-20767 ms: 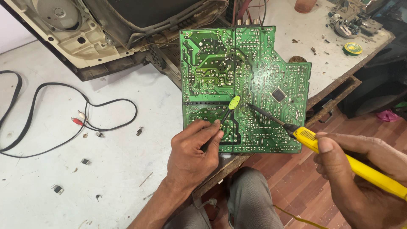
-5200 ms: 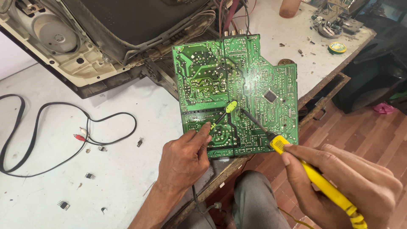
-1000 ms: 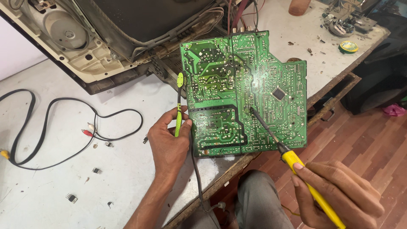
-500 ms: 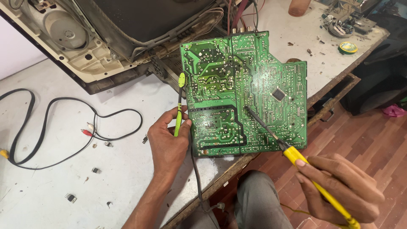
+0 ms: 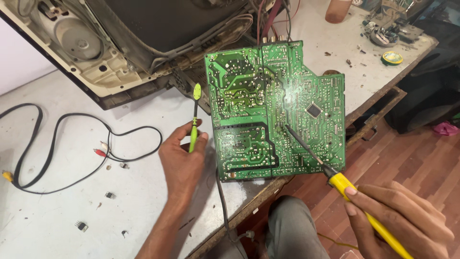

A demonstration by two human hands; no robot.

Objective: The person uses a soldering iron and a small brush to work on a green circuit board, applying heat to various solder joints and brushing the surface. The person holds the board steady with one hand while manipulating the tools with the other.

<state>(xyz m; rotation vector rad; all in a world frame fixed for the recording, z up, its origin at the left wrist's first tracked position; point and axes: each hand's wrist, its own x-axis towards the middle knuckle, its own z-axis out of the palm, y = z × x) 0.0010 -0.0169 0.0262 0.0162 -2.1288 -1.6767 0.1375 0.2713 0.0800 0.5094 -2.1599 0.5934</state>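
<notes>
On the worktop (image 5: 72, 201), the green circuit board (image 5: 273, 110) lay solder-side up. Right hand (image 5: 402, 216) gripped the yellow soldering iron (image 5: 354, 194), tip on a mid-board joint; left hand (image 5: 184, 160) pinched a green tool (image 5: 194, 122) left of it. Soldering looked mid-way.

Your left hand (image 5: 184, 160) and right hand (image 5: 400, 218) are bare, no gloves or rings showing. Your left forearm (image 5: 160, 230) is sleeveless up to the frame edge. Below the green circuit board (image 5: 275, 108), your knee wears grey trousers (image 5: 292, 230).
</notes>
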